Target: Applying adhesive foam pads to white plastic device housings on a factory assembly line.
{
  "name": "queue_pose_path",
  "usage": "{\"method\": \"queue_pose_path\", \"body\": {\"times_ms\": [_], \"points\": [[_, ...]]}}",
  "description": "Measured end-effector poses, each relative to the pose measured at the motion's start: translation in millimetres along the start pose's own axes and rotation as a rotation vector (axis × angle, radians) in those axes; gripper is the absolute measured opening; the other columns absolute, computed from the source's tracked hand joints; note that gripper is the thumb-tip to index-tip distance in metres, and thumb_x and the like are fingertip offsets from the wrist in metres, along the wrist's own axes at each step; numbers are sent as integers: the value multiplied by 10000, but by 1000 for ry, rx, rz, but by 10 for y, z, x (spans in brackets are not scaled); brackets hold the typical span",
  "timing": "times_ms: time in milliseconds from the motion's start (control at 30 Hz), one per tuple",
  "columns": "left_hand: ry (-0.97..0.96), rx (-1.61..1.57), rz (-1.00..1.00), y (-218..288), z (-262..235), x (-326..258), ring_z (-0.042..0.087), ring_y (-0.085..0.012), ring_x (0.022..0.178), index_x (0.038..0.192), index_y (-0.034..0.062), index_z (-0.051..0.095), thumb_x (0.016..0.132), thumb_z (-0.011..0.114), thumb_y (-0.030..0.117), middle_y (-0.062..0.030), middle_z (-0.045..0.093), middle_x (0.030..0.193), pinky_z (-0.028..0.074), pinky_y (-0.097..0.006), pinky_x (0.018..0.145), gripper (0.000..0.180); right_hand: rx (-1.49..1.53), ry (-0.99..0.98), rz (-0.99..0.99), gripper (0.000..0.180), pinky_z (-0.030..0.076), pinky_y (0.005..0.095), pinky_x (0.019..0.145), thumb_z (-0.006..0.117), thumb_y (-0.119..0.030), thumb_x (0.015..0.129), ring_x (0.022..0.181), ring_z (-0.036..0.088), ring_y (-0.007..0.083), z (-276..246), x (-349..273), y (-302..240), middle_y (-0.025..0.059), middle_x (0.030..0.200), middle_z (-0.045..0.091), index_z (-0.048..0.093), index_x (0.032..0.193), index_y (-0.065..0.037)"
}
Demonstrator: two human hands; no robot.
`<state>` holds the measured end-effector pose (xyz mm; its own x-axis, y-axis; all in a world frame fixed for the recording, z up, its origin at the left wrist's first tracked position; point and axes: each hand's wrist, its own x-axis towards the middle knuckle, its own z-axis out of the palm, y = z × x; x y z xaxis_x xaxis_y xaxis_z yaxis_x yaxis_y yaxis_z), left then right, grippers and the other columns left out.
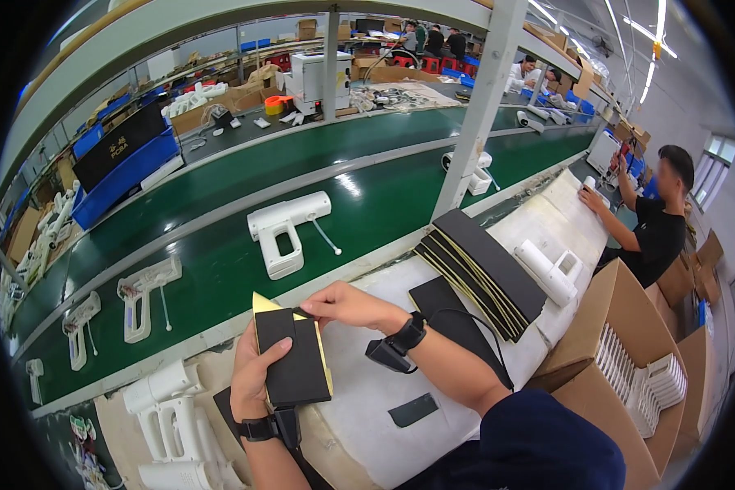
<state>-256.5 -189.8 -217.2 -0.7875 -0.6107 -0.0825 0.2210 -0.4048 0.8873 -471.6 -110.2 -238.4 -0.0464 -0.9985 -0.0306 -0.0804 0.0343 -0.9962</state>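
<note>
While the left fingers (274, 354) carry a black pad (290, 376) above the near side of the tabletop (355, 445), its yellow backing (264, 303) shows at the top and along one edge. The head view has the left thumb laid across the pad's face and the other fingers wrapped behind, closed firmly on it. The right fingers (322, 307) meet in a tight pinch at the upper edge, apparently on a corner of the black layer; exactly how much they hold is too small to tell.

The step looks like parting that layer from its backing. It probably goes best with a low, slow pull, the left thumb pressing near the peel line so that the soft sheet neither stretches nor tears, and with no touch on any bared adhesive.

The pad is flat, rectangular and matt, likely foam, with a smooth, papery backing. More long sheets lie in a fanned stack (498, 273), black faces alternating with yellow edges, and a small dark patch (413, 410) lies flat on the pale, creased cover. Beyond, a glossy, pistol-shaped white shell (287, 227) with a looped handle rests on the smooth green belt (384, 163).
</note>
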Motion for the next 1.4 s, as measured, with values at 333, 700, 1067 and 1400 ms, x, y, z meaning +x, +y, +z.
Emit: {"method": "queue_pose_path", "body": {"times_ms": [333,700,1067,1400], "points": [[-145,-406,-119,-235,-184,178,637,-184,1020,1279,10,506,851,686,4,-91,631,1156,527,-327,894,464,316,225,23,305,441,222,731,538,-247,1014,797,530,55,-113,-38,-31,9,983,630,623,1161,6],[286,-112,9,-458,-388,180,617,-233,1040,1265,-18,466,835,620,-40,-131,615,1146,507,-339,886,457,-283,138,-288,324,505,248,743,619,-60,932,753,608,117,648,721,-901,69,998,637,596,1235,54],[308,-198,-23,-374,-511,247,617,-220,1026,1263,-15,469,846,616,-36,-122,612,1136,505,-331,886,442,-1106,-172,-570,290,485,423,900,643,-165,851,985,613,383,1089,3697,-469,216,1045,647,688,1087,-3],[391,-307,-6,-326,-627,217,588,-212,1087,1277,11,509,888,601,-8,-111,617,1186,462,-329,941,401,-1072,-110,-670,267,470,456,910,642,-144,819,1018,581,398,1577,4069,-122,218,1029,642,707,1044,-15]]}}
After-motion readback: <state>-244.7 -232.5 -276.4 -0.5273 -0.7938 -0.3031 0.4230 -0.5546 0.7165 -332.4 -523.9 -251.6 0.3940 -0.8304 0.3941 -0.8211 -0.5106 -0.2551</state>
